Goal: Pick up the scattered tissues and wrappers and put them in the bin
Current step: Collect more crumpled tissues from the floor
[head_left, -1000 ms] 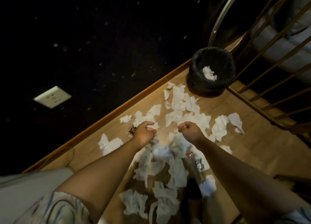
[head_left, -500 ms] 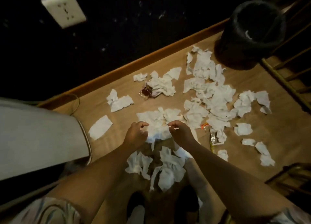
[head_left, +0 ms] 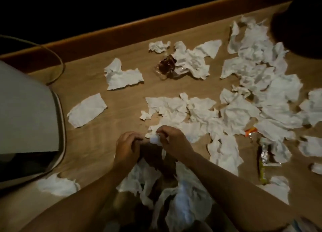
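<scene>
Pinching a tissue wad (head_left: 155,139) with my right hand (head_left: 171,139), I'm curling my empty-looking left hand (head_left: 125,144) beside it; bin (head_left: 299,33) sitting far, loose scraps could be dropping en route.

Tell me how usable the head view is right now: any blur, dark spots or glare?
Head view: dim, warm light; top band nearly black; bin a dark blob, top right. Tissues at the right edge smeared; central ones sharper. No glare. Right hand pinching a tissue wad reads clearly; left hand shadowed.

Bare floor (head_left: 122,99) left of hands; tissues (head_left: 252,95) crowding right.
</scene>
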`<action>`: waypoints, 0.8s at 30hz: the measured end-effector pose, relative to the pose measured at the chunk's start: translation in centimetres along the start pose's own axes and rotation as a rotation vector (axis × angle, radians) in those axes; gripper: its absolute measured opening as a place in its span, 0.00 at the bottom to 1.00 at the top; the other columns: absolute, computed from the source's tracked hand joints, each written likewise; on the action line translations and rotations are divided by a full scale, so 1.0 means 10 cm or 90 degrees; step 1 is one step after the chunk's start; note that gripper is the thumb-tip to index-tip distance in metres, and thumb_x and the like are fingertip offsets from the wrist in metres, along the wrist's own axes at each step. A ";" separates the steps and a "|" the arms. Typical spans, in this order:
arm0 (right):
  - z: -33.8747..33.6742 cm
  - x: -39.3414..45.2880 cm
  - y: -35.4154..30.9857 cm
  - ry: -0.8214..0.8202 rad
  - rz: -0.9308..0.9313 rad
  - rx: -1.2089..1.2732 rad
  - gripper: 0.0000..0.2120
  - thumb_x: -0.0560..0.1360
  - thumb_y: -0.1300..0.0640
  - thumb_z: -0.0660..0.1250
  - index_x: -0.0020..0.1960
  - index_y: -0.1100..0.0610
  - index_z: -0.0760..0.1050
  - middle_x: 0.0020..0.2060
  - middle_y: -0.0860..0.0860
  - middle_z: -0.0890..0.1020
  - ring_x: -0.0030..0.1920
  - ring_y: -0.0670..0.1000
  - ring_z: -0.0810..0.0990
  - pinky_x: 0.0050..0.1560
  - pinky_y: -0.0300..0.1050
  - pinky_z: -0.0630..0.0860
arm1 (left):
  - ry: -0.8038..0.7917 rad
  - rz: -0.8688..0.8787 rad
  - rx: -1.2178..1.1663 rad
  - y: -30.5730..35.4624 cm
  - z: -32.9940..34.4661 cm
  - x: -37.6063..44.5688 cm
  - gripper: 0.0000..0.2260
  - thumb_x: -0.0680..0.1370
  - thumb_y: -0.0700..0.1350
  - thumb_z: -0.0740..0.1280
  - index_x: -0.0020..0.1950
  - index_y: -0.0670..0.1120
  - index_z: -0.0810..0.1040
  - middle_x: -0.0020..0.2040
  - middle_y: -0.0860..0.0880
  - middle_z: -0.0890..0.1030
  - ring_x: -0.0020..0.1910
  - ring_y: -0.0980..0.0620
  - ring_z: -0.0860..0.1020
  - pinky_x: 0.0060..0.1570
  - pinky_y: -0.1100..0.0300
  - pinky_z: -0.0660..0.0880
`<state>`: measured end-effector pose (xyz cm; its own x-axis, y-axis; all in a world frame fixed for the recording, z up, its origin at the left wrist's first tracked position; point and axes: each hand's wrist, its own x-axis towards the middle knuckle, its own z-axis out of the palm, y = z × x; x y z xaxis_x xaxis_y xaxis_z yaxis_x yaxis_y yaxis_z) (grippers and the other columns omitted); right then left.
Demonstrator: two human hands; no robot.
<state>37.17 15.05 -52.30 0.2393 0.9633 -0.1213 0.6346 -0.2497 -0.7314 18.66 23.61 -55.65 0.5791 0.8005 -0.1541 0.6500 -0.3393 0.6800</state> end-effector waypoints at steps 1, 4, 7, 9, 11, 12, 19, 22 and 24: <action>0.14 0.06 0.01 0.026 -0.074 -0.042 0.12 0.76 0.58 0.62 0.49 0.64 0.81 0.43 0.58 0.84 0.42 0.55 0.83 0.45 0.40 0.78 | 0.032 -0.017 -0.012 -0.08 0.05 0.04 0.11 0.75 0.45 0.58 0.49 0.52 0.80 0.51 0.55 0.78 0.55 0.53 0.74 0.59 0.47 0.71; 0.67 0.15 -0.03 0.065 -0.221 -0.098 0.14 0.79 0.56 0.60 0.50 0.64 0.80 0.43 0.59 0.82 0.43 0.56 0.79 0.49 0.50 0.75 | 0.061 0.014 -0.031 -0.28 0.09 0.25 0.10 0.74 0.38 0.62 0.47 0.50 0.80 0.49 0.54 0.78 0.53 0.52 0.75 0.58 0.57 0.70; 1.00 0.15 -0.16 0.016 -0.261 -0.144 0.11 0.78 0.56 0.62 0.57 0.60 0.76 0.47 0.57 0.79 0.47 0.57 0.75 0.51 0.52 0.69 | -0.010 0.157 0.033 -0.47 -0.21 0.42 0.13 0.72 0.35 0.60 0.50 0.45 0.81 0.52 0.48 0.79 0.54 0.50 0.75 0.57 0.67 0.67; 1.01 0.15 -0.28 -0.008 -0.250 -0.129 0.11 0.78 0.55 0.63 0.59 0.59 0.74 0.53 0.56 0.77 0.52 0.55 0.73 0.56 0.52 0.67 | -0.076 0.226 0.114 -0.64 -0.56 0.37 0.14 0.72 0.39 0.59 0.52 0.44 0.81 0.54 0.46 0.79 0.55 0.49 0.75 0.58 0.63 0.68; 0.96 0.08 -0.42 0.008 -0.203 -0.098 0.13 0.79 0.52 0.62 0.60 0.57 0.74 0.56 0.54 0.77 0.56 0.53 0.72 0.60 0.51 0.67 | -0.080 0.224 0.156 -0.81 -0.84 0.17 0.14 0.72 0.42 0.59 0.52 0.44 0.81 0.54 0.46 0.80 0.55 0.48 0.76 0.58 0.56 0.71; 0.95 0.04 -0.45 0.026 -0.181 -0.093 0.15 0.80 0.49 0.62 0.61 0.57 0.73 0.56 0.53 0.77 0.57 0.52 0.72 0.60 0.51 0.67 | -0.052 0.190 0.151 -0.90 -0.91 0.00 0.13 0.72 0.42 0.59 0.51 0.45 0.81 0.53 0.47 0.80 0.54 0.47 0.77 0.57 0.54 0.71; 1.04 -0.35 -0.27 -0.258 -0.327 -0.316 0.45 0.69 0.23 0.54 0.77 0.51 0.56 0.78 0.52 0.53 0.78 0.54 0.48 0.76 0.60 0.44 | 0.202 -0.095 0.197 -1.44 -0.85 -1.28 0.17 0.75 0.60 0.61 0.58 0.52 0.75 0.65 0.49 0.73 0.69 0.47 0.68 0.71 0.44 0.52; 1.09 -0.58 -0.22 -0.322 -0.371 -0.359 0.51 0.66 0.21 0.55 0.79 0.49 0.47 0.78 0.50 0.38 0.77 0.54 0.33 0.72 0.61 0.33 | 0.206 -0.232 0.202 -1.69 -0.90 -1.52 0.34 0.69 0.69 0.62 0.67 0.49 0.69 0.74 0.45 0.64 0.75 0.45 0.59 0.71 0.40 0.49; 1.16 -0.67 -0.23 -0.326 -0.355 -0.368 0.50 0.67 0.23 0.55 0.79 0.48 0.44 0.78 0.50 0.36 0.76 0.55 0.31 0.71 0.63 0.31 | 0.182 -0.260 0.170 -1.80 -0.90 -1.59 0.37 0.68 0.69 0.65 0.70 0.49 0.66 0.75 0.42 0.62 0.75 0.42 0.57 0.72 0.38 0.54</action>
<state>25.56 10.29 -57.62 -0.4713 0.8501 -0.2350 0.8582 0.3807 -0.3442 -6.67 21.46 -59.00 0.1224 0.9823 -0.1417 0.9170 -0.0574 0.3947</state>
